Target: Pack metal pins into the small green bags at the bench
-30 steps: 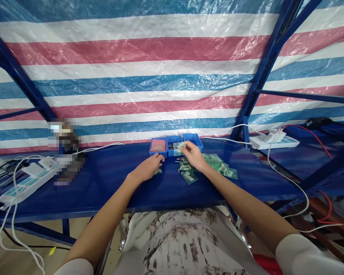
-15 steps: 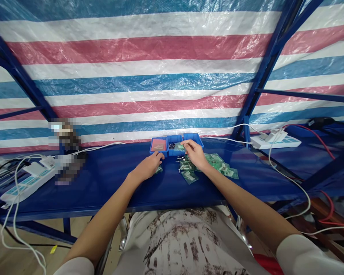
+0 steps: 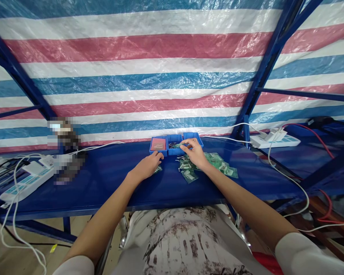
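My left hand [image 3: 147, 167] rests on the blue table [image 3: 109, 179], fingers curled over a small green circuit board [image 3: 158, 169], just in front of the left blue bin [image 3: 158, 145]. My right hand [image 3: 193, 152] reaches over the middle blue bin [image 3: 174, 143], its fingertips pinched together at a small green piece; what it pinches is too small to name. Several green circuit boards [image 3: 218, 162] in clear bags lie scattered under and to the right of that hand. A third blue bin [image 3: 194, 137] stands at the right of the row.
White power strips lie at the far left [image 3: 25, 179] and back right [image 3: 275, 140], with white and red cables trailing off the edges. A blurred object [image 3: 64, 152] stands at the left. Blue steel posts [image 3: 263, 68] frame the bench against a striped tarp.
My right hand has lowered the green piece from above the bins down into the middle bin. My left hand has stayed almost still.
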Tool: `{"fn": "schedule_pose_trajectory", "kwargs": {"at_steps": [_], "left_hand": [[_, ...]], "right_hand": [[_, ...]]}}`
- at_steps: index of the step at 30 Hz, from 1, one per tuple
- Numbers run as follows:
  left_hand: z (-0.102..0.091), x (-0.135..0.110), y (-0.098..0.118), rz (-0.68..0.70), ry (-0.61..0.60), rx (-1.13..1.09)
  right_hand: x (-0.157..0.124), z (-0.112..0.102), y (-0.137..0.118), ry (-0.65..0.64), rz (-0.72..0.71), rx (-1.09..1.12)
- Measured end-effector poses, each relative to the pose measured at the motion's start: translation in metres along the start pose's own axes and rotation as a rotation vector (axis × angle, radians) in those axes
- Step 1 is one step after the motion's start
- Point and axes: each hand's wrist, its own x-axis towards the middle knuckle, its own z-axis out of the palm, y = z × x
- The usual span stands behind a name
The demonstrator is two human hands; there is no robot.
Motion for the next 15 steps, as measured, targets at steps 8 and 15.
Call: {"fn": "schedule_pose_trajectory", "kwargs": {"at_steps": [8,15], "left_hand": [[0.0005,0.0005,-0.0002,-0.004,-0.004,0.011],[0.0032,0.0000,-0.0027,-0.001,-0.008,0.026]], "right_hand": [[0.0002,0.0016,-0.0045,-0.043,0.086,0.112],[-0.0018,0.0050,-0.0043,-0.063,0.159,0.198]]}}
